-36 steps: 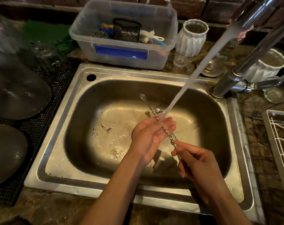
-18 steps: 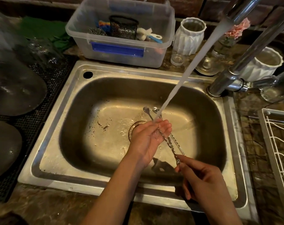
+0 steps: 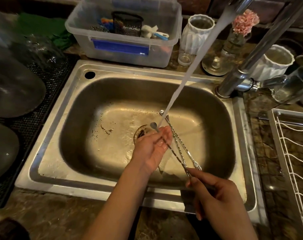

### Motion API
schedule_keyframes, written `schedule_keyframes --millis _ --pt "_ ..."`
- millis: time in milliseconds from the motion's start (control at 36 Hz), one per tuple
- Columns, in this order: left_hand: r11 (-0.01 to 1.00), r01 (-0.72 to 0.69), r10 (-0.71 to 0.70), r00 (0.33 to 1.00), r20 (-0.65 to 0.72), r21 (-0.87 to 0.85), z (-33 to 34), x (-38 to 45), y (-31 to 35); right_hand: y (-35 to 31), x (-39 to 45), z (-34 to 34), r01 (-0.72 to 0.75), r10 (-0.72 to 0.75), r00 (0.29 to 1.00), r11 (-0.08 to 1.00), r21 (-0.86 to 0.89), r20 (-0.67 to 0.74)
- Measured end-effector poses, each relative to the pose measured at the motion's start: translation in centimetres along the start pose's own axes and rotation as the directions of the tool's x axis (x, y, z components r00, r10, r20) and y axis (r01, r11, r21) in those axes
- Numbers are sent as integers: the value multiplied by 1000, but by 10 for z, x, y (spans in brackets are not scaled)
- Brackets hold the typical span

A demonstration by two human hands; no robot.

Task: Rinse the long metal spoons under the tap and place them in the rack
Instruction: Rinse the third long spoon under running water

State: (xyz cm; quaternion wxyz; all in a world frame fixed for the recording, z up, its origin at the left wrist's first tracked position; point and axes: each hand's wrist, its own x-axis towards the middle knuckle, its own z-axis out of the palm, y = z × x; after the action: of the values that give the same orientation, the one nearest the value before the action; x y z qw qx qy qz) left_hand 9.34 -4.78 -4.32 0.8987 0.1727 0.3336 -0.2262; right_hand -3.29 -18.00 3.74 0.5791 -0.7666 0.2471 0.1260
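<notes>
Three long metal spoons with twisted stems fan out over the steel sink, their small bowls pointing away from me. My right hand pinches their handle ends together at the sink's near right. My left hand, palm up, has its fingers curled round the stem of the leftmost spoon. Water from the tap streams down diagonally and lands on the spoons just beyond my left fingertips. The white wire rack stands on the counter to the right of the sink.
A clear plastic tub with brushes and a mesh cup sits behind the sink. Two white ribbed vases, a small glass and a flower vase stand beside it. Dark round lids lie on a black mat at the left.
The spoons have slid towards me through my left hand and fanned apart. My right hand has drawn back towards the sink's near edge.
</notes>
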Motion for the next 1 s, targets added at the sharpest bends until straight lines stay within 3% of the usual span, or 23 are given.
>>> schedule_keyframes --millis 306,361,417,528,806,1000 --pt "1000 -16 15 999 40 26 -5 -1 1 -1 -8 -7 15 -17 999 998 -66 -42" --pt "998 -35 33 999 28 51 -5 -1 1 -2 -6 -8 73 -94 993 960 -271 -67" --pt "995 -45 44 999 12 87 -4 -1 1 -5 -6 -8 120 -188 979 848 -516 -83" --pt "994 -51 47 998 43 101 -3 -3 -1 -9 0 -4 115 -232 970 709 -696 -76" --pt "967 -141 134 990 48 210 1 -7 1 -11 38 17 245 -312 947 547 -801 77" --pt "940 -214 229 973 -27 266 1 -3 -2 -9 66 32 228 -257 961 518 -824 104"
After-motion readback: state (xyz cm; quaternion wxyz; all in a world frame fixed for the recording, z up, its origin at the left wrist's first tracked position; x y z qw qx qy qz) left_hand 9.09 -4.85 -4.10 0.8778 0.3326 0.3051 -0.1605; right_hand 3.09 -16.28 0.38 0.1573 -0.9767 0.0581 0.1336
